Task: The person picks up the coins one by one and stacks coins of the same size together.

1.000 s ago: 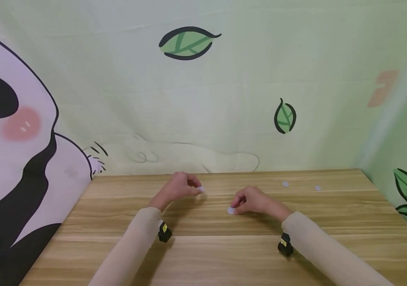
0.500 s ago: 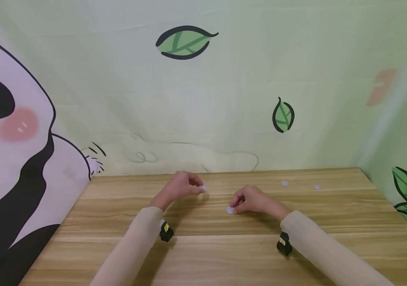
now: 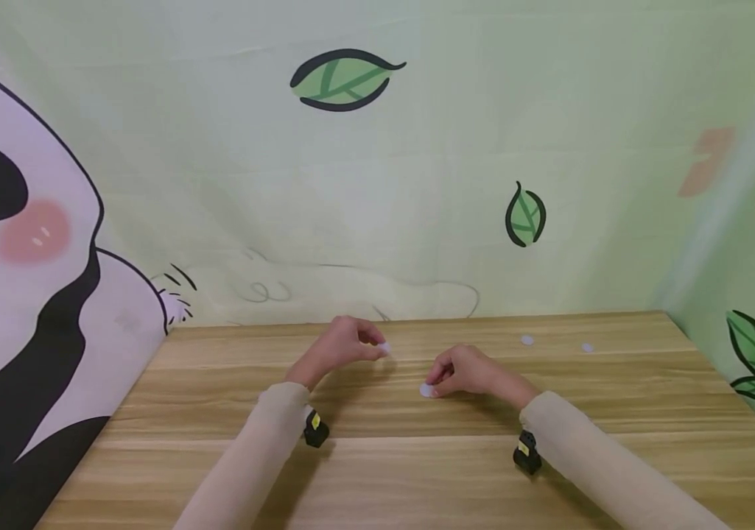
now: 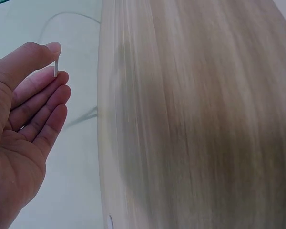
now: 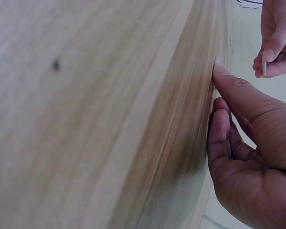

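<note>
While raised just above the worktop (image 3: 218, 412), left hand (image 3: 340, 344) pinching a small white disc (image 3: 384, 347) between thumb and fingers (image 4: 47, 88). Right hand (image 3: 470, 372) lower, curled fingers (image 5: 220, 131) pressing a second white disc (image 3: 426, 391) flat against the wood. Two more discs (image 3: 527, 340) lying well apart, far right.

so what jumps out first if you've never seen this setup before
Two hands meet mid-table: the left hand pinches a small white disc above the wood, and the right hand presses its fingers on a second disc lying flat on the wooden table. Behind them, a big cartoon panda fills the left of the green backdrop.
</note>
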`<state>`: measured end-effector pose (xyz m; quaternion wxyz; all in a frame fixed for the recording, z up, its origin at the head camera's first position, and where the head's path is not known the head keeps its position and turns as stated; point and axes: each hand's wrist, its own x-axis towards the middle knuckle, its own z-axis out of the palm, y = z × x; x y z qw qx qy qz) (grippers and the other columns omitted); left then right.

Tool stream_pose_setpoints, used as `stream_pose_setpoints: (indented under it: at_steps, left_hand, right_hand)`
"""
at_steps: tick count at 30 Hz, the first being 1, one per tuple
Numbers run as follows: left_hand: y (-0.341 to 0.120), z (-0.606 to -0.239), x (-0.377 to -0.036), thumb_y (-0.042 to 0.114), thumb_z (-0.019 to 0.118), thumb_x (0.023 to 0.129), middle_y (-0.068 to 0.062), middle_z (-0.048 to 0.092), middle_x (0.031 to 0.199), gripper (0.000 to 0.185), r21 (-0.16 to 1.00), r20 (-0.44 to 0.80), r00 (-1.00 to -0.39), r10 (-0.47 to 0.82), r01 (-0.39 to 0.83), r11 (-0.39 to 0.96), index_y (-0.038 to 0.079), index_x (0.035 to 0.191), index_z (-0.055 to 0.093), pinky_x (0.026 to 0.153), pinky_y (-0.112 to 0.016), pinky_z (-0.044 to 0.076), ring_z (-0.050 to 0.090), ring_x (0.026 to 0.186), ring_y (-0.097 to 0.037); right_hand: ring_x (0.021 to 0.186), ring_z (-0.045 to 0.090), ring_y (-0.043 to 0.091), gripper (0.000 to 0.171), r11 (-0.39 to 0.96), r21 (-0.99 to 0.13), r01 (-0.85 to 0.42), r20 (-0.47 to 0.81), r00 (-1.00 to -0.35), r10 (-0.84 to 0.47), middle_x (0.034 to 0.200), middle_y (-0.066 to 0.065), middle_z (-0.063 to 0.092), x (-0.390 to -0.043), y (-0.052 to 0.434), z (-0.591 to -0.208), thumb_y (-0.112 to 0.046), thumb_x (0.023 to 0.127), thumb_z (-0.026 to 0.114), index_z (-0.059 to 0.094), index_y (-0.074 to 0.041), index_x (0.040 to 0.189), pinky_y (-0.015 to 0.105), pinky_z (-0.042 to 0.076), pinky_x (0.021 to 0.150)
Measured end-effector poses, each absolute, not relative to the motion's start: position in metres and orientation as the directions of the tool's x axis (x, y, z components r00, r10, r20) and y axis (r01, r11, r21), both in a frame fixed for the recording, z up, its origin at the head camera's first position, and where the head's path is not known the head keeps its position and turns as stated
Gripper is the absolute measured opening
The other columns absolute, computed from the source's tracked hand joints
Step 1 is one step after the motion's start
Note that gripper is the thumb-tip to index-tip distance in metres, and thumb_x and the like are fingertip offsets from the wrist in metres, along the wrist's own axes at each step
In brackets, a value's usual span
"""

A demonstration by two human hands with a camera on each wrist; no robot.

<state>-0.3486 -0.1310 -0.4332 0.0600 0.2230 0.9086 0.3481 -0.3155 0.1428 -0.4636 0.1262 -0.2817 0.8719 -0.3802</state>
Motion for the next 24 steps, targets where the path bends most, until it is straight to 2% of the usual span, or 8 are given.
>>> stream_pose_setpoints:
  at_steps: [17,24]
  left_hand:
    - [-0.122,-0.436,-0.348,0.023,0.082,0.087,0.004,0.075,0.095,0.014,0.678,0.052,-0.875,0.482,0.385,0.626,0.013,0.096,0.078,0.095,-0.043,0.053,0.068,0.104,-0.021]
    - [-0.119,-0.436,-0.348,0.022,0.082,0.086,0.003,0.075,0.094,0.016,0.654,0.079,-0.858,0.507,0.429,0.623,0.011,0.097,0.077,0.092,-0.039,0.054,0.068,0.102,-0.020]
  right_hand:
    - [0.074,0.060,0.003,0.011,0.566,-0.727,-0.388,-0.004,-0.822,-0.569,0.081,-0.002,0.073,-0.315,0.140,-0.463,-0.010,0.082,0.085,0.077,-0.004,0.089,0.020,0.051,0.068]
    - [0.073,0.061,0.003,0.012,0.567,-0.714,-0.411,0.023,-0.823,-0.568,0.080,-0.002,0.073,-0.316,0.139,-0.466,-0.011,0.082,0.085,0.076,-0.005,0.087,0.020,0.051,0.069]
